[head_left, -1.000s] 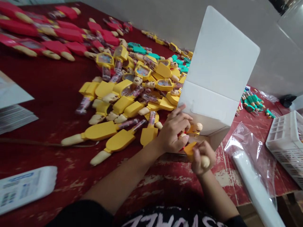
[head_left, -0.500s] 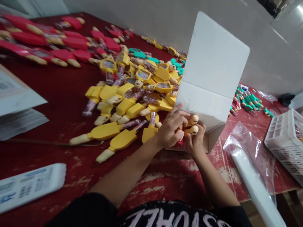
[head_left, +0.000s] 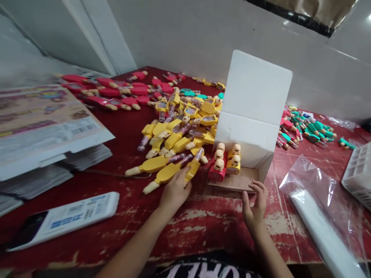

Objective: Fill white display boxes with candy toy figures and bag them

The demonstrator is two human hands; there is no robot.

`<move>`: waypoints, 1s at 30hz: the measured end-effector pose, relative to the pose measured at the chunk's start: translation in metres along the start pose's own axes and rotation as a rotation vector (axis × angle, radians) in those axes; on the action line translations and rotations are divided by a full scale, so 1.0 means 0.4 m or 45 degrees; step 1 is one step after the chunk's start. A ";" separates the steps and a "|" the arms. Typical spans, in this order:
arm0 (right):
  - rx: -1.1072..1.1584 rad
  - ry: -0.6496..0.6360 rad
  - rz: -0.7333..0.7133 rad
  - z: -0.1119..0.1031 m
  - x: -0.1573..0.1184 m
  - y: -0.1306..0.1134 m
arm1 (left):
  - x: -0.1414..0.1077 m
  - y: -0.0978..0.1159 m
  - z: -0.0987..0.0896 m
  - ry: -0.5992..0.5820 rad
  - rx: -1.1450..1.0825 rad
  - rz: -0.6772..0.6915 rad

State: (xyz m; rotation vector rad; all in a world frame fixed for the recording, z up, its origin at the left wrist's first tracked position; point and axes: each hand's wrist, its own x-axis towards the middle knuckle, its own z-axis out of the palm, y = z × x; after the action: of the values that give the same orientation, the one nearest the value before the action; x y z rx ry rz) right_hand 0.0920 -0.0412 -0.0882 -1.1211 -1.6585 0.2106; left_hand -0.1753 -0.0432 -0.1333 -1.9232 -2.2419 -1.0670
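An upright white cardboard box (head_left: 247, 127) has its lid raised and its front open. In its left part stand red toys (head_left: 217, 173) in one row and yellow toys (head_left: 232, 166) in another, their beige animal heads up. My left hand (head_left: 177, 188) has its fingers closed round the end of a yellow toy (head_left: 193, 168) at the near edge of the yellow heap (head_left: 185, 119); its fingertips are partly hidden. By the box's front right corner, my right hand (head_left: 256, 206) holds nothing, thumb and fingers apart, fingertips close to the bottom edge.
Red toys (head_left: 113, 92) lie at the back left, green ones (head_left: 315, 129) at the right. Flat printed cartons (head_left: 52, 127) are stacked on the left, behind a white phone-like device (head_left: 78, 216). A clear plastic bag (head_left: 315, 193) and a white crate (head_left: 359, 170) occupy the right side.
Both hands have come out of the box, leaving the toys standing in it. My left hand has moved left to a yellow toy; my right has drawn back to the box's front edge.
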 end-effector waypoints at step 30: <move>0.043 0.352 0.069 -0.154 -0.067 0.048 | -0.011 0.334 -0.063 0.248 -0.961 0.601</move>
State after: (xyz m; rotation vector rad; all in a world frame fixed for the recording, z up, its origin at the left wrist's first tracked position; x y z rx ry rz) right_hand 0.1535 -0.0744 -0.0925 -1.1168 -1.3768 0.1116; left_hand -0.0678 -0.0568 -0.0512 -2.2523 -1.2484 -2.0605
